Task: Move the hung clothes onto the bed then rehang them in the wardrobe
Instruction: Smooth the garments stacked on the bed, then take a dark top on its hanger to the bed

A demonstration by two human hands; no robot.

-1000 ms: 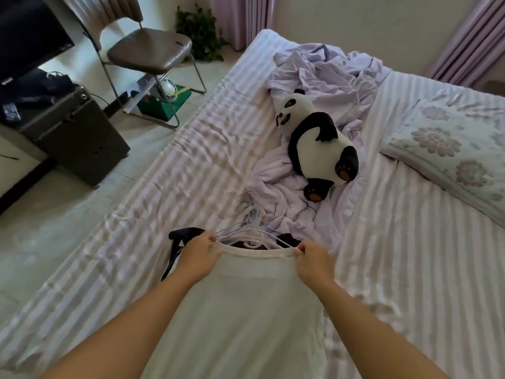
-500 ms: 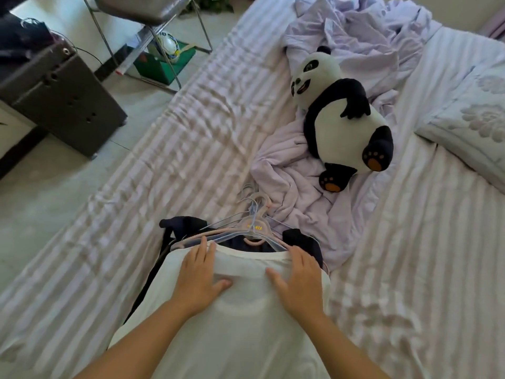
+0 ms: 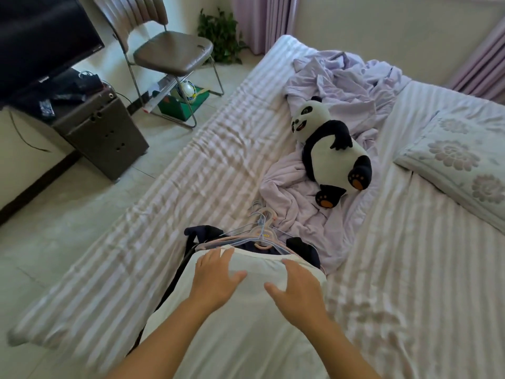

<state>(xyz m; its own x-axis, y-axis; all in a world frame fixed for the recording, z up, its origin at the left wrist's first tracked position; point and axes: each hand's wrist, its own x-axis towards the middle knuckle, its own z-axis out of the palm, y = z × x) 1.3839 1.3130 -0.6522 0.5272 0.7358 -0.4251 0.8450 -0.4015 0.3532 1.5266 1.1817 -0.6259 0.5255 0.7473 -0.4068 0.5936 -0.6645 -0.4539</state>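
A white garment (image 3: pixel 246 332) lies flat on the striped bed (image 3: pixel 169 203), on top of a pile of dark clothes (image 3: pixel 200 231) whose edges show at its upper left and right. Several pale plastic hangers (image 3: pixel 263 229) stick out of the pile's top, hooks pointing up the bed. My left hand (image 3: pixel 216 272) is spread with straight fingers on the garment's upper left. My right hand (image 3: pixel 299 289) is spread the same way at its upper right, just at the cloth. Neither hand holds anything.
A panda plush (image 3: pixel 332 154) lies on a crumpled lilac sheet (image 3: pixel 336 86) beyond the hangers. A flowered pillow (image 3: pixel 461 165) sits at the right. Left of the bed stand a folding chair (image 3: pixel 172 56), a dark cabinet (image 3: pixel 106 135) and a TV (image 3: pixel 41 36).
My hands let go of the garment's shoulders and spread flat on the white cloth as the pile came down onto the bed. Since half a second ago they have slid slightly toward me.
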